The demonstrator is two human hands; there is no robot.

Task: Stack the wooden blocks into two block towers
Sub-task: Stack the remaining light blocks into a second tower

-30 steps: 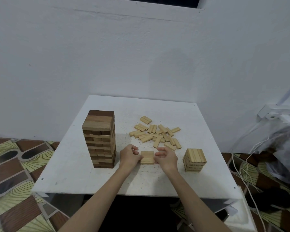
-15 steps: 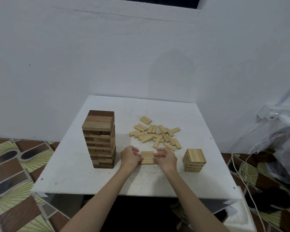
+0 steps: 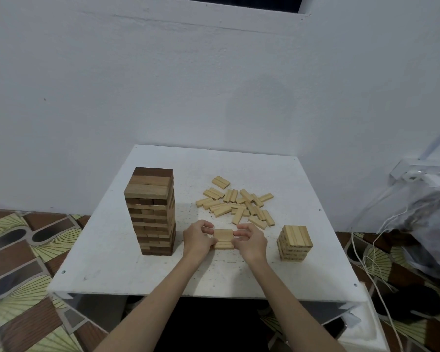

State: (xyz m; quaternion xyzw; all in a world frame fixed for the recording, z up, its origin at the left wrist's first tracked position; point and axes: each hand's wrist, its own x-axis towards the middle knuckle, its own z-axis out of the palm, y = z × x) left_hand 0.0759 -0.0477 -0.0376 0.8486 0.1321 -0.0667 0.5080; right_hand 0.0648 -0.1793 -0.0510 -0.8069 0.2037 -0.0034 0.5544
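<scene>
A tall tower of dark and light wooden blocks (image 3: 151, 212) stands on the left of the white table (image 3: 112, 270). A short light-wood tower (image 3: 294, 243) stands at the right. Between them, a flat row of light blocks (image 3: 223, 239) is pressed from both sides: my left hand (image 3: 198, 239) grips its left end and my right hand (image 3: 250, 240) its right end. Whether the row rests on the table or is lifted off it cannot be told. Several loose light blocks (image 3: 236, 205) lie scattered behind my hands.
The table stands against a white wall. A wall socket (image 3: 417, 174) with white cables (image 3: 366, 260) and a dark bundle (image 3: 427, 229) are at the right. Patterned floor tiles (image 3: 18, 250) lie to the left.
Both hands stay clamped on the row of blocks. The fingers have shifted a little and the row looks slightly raised at its back edge.
</scene>
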